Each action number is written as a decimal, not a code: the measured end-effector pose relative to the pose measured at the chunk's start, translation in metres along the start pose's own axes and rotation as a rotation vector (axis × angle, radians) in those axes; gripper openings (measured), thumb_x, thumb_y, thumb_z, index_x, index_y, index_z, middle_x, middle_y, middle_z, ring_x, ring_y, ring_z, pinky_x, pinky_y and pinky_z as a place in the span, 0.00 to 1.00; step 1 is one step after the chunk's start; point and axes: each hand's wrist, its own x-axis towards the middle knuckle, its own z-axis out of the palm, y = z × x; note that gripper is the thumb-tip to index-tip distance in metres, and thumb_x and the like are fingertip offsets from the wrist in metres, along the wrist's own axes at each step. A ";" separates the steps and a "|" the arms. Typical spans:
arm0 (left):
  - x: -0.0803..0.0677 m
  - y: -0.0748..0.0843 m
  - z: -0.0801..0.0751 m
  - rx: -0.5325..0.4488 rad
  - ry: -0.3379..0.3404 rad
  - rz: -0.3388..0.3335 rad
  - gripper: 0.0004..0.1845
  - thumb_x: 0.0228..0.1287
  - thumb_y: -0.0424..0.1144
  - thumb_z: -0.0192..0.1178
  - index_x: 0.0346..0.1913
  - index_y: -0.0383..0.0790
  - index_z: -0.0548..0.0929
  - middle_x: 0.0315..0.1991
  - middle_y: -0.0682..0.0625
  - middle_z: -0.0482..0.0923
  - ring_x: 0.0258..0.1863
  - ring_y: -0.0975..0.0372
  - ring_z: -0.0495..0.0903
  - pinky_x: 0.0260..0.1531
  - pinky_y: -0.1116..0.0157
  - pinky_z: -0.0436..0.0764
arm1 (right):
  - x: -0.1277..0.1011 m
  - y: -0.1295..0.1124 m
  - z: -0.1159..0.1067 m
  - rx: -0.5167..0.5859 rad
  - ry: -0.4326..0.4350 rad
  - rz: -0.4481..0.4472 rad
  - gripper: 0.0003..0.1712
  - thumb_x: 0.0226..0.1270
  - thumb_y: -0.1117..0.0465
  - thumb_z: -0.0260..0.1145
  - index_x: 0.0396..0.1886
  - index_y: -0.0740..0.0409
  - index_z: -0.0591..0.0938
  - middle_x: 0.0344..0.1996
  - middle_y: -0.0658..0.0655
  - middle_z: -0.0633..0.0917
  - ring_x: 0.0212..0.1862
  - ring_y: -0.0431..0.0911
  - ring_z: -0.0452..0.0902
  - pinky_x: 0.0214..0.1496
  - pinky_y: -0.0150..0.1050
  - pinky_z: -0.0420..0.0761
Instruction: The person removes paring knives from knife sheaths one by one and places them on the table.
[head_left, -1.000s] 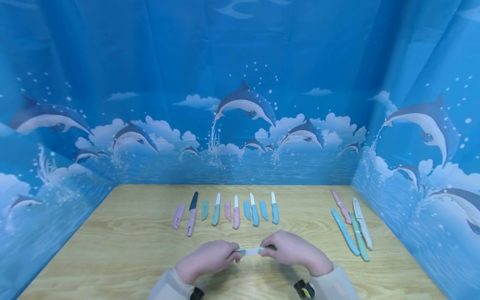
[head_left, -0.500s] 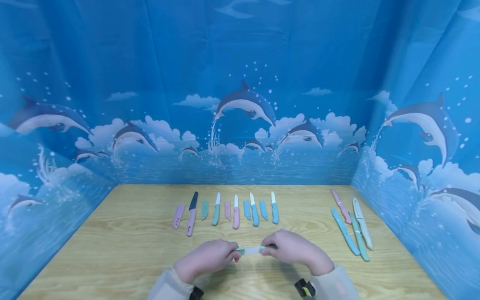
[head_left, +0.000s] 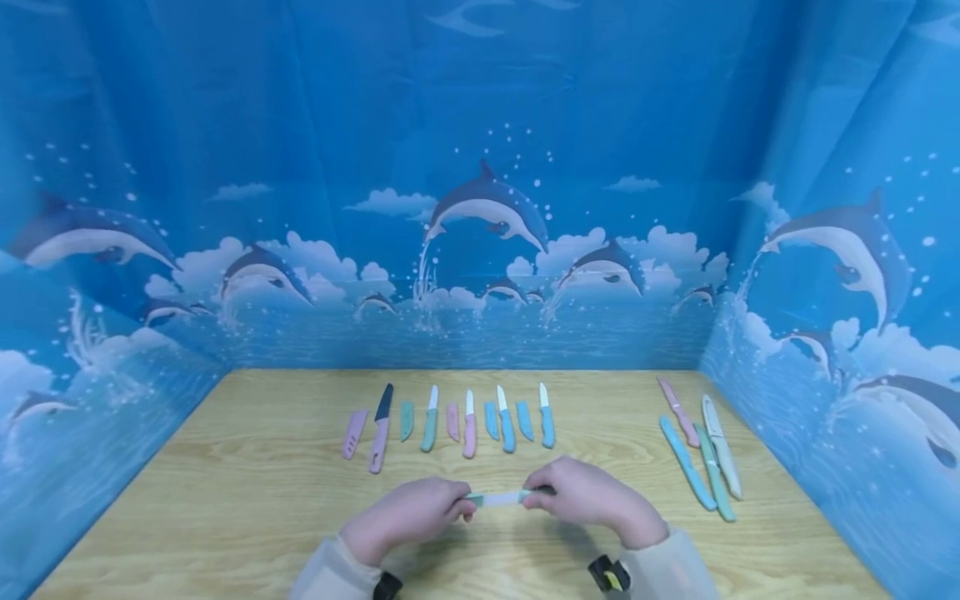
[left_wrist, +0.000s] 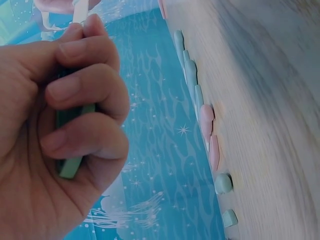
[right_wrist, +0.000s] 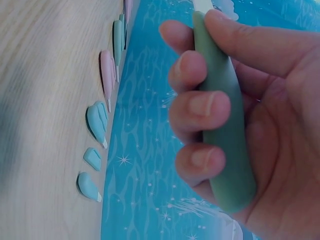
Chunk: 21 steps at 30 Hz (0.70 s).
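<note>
Desk (head_left: 247,500): light wood-grain surface, looking smooth, showing a low satin sheen.

Backdrop (head_left: 480,167): thin sheet printed with dolphins, hanging in soft creases and showing a faint gloss; whether cloth or plastic film cannot be told.

Green knife handle (right_wrist: 225,125): appearing as matt plastic, smooth and free of glare, lying within the curled fingers (right_wrist: 200,107) of the right hand (right_wrist: 260,115).

Green sheath (left_wrist: 72,150): looking like matt plastic with a dull, even finish.

Blade (head_left: 504,498): showing as a plain white, matt surface.

Row of knives (head_left: 465,421): pastel handles and covers presenting the same matt plastic look.

Sleeves (head_left: 330,575): appearing as pale, soft matt fabric.
</note>
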 end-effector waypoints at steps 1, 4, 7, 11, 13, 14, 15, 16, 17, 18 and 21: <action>0.000 0.000 0.000 0.003 0.001 0.002 0.10 0.72 0.45 0.51 0.36 0.48 0.81 0.30 0.59 0.82 0.24 0.73 0.73 0.29 0.70 0.77 | 0.000 0.000 -0.001 0.000 -0.001 0.003 0.13 0.68 0.52 0.63 0.39 0.55 0.86 0.26 0.47 0.85 0.21 0.32 0.69 0.28 0.30 0.74; 0.000 -0.002 -0.001 0.019 0.010 0.012 0.11 0.73 0.45 0.51 0.36 0.48 0.82 0.31 0.58 0.83 0.27 0.72 0.75 0.33 0.68 0.79 | -0.001 0.001 -0.002 -0.011 0.000 0.004 0.13 0.68 0.51 0.62 0.40 0.54 0.86 0.29 0.46 0.86 0.24 0.31 0.72 0.31 0.31 0.76; 0.000 -0.004 -0.002 0.033 0.018 0.018 0.11 0.72 0.46 0.51 0.35 0.48 0.81 0.30 0.58 0.82 0.28 0.71 0.77 0.33 0.68 0.79 | -0.002 0.003 -0.004 -0.026 0.007 -0.003 0.13 0.68 0.52 0.63 0.41 0.54 0.87 0.33 0.46 0.87 0.28 0.31 0.75 0.35 0.32 0.78; -0.003 -0.007 -0.004 0.042 0.047 0.018 0.11 0.72 0.46 0.52 0.33 0.48 0.81 0.28 0.57 0.81 0.27 0.69 0.77 0.32 0.67 0.79 | -0.005 0.005 -0.008 -0.010 0.011 0.009 0.13 0.68 0.53 0.62 0.42 0.55 0.86 0.34 0.48 0.87 0.28 0.32 0.75 0.35 0.33 0.78; -0.005 -0.010 -0.005 0.035 0.068 0.015 0.11 0.72 0.46 0.53 0.33 0.48 0.80 0.28 0.57 0.80 0.27 0.69 0.76 0.32 0.66 0.78 | -0.006 0.006 -0.010 0.013 0.012 0.025 0.13 0.69 0.53 0.62 0.42 0.57 0.86 0.32 0.49 0.86 0.25 0.33 0.72 0.33 0.33 0.76; -0.006 -0.011 -0.005 0.027 0.075 0.013 0.11 0.72 0.46 0.53 0.32 0.47 0.80 0.28 0.57 0.80 0.27 0.69 0.76 0.31 0.66 0.78 | -0.005 0.006 -0.011 0.023 0.013 0.033 0.14 0.70 0.53 0.62 0.42 0.58 0.86 0.31 0.50 0.86 0.24 0.34 0.71 0.32 0.33 0.75; -0.007 -0.012 -0.005 0.018 0.081 0.013 0.11 0.72 0.45 0.53 0.32 0.47 0.80 0.28 0.56 0.80 0.27 0.69 0.76 0.32 0.66 0.79 | -0.005 0.006 -0.011 0.032 0.016 0.041 0.14 0.70 0.54 0.61 0.42 0.58 0.86 0.30 0.51 0.85 0.23 0.34 0.69 0.31 0.33 0.74; -0.007 -0.013 -0.005 0.007 0.084 0.009 0.11 0.72 0.45 0.53 0.33 0.47 0.80 0.28 0.56 0.80 0.27 0.69 0.76 0.32 0.66 0.78 | -0.004 0.006 -0.012 0.039 0.019 0.049 0.14 0.70 0.54 0.61 0.42 0.59 0.86 0.29 0.50 0.85 0.22 0.35 0.68 0.30 0.33 0.73; -0.007 -0.014 -0.005 -0.006 0.083 0.004 0.11 0.72 0.45 0.53 0.33 0.47 0.80 0.29 0.56 0.80 0.27 0.69 0.76 0.32 0.66 0.78 | -0.003 0.007 -0.011 0.041 0.023 0.055 0.14 0.71 0.54 0.61 0.42 0.59 0.86 0.28 0.51 0.84 0.22 0.35 0.67 0.29 0.33 0.72; -0.007 -0.015 -0.005 -0.017 0.080 -0.003 0.11 0.72 0.45 0.53 0.33 0.47 0.80 0.29 0.56 0.81 0.27 0.69 0.75 0.31 0.66 0.78 | -0.003 0.006 -0.011 0.046 0.029 0.062 0.14 0.71 0.54 0.60 0.42 0.60 0.85 0.26 0.50 0.83 0.21 0.35 0.66 0.28 0.33 0.71; -0.007 -0.017 -0.003 -0.063 0.067 -0.033 0.11 0.72 0.44 0.52 0.34 0.46 0.81 0.31 0.55 0.82 0.29 0.67 0.78 0.34 0.64 0.79 | -0.001 0.005 -0.007 0.047 0.049 0.062 0.14 0.73 0.56 0.58 0.40 0.60 0.85 0.21 0.47 0.78 0.20 0.35 0.64 0.25 0.32 0.69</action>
